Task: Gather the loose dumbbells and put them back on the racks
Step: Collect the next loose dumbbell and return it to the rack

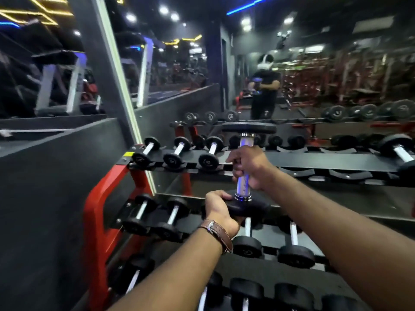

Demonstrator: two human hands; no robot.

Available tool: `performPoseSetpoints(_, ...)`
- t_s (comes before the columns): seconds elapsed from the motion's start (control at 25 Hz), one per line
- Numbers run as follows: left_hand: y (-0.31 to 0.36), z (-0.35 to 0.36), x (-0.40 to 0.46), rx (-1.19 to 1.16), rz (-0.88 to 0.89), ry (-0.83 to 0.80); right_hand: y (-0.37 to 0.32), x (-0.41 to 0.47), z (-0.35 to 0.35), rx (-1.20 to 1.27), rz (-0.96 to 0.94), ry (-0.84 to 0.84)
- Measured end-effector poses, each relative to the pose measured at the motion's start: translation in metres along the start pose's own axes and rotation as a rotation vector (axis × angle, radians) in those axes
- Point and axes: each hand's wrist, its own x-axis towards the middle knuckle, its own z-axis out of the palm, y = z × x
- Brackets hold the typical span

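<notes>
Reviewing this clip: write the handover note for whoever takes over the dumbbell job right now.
Right hand grips the chrome handle of the held dumbbell, which stands upright in front of the rack.
Left hand grips its lower head.
Done: several dumbbells already sit on the top, middle and bottom shelves.
Left: lay this one in an empty cradle, perhaps on the top shelf right of the three small ones, then check for more loose ones, none in view.

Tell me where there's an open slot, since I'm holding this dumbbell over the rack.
The top shelf is bare between its three small left dumbbells and the big one at far right. The middle and bottom tiers look crowded.
</notes>
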Motion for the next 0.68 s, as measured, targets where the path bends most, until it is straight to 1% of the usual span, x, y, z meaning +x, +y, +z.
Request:
performPoseSetpoints(0.2, 0.027, 0.052, 0.125, -0.025, -0.123, -0.068, 0.015, 0.146, -0.029, -0.008, 0.071, 0.14)
performPoseSetpoints(0.28, 0.035, 0.072, 0.17, -0.041, -0.135, -0.093, 0.027, 0.203, -0.041, -0.02, 0.099, 0.194)
performPoseSetpoints(0.4, 0.045, 0.111, 0.26, -0.068, -0.182, -0.099, 0.044, 0.299, -0.066, -0.016, 0.15, 0.254)
performPoseSetpoints(0.44, 0.048, 0.121, 0.287, -0.072, -0.192, -0.11, 0.05, 0.328, -0.073, -0.034, 0.165, 0.27)
performPoseSetpoints(0.56, 0.047, 0.152, 0.365, -0.088, -0.225, -0.211, 0.067, 0.405, -0.099, -0.085, 0.175, 0.326)
performPoseSetpoints(0.68, 0.046, 0.177, 0.42, -0.075, -0.252, -0.244, 0.09, 0.468, -0.124, -0.168, 0.226, 0.349)
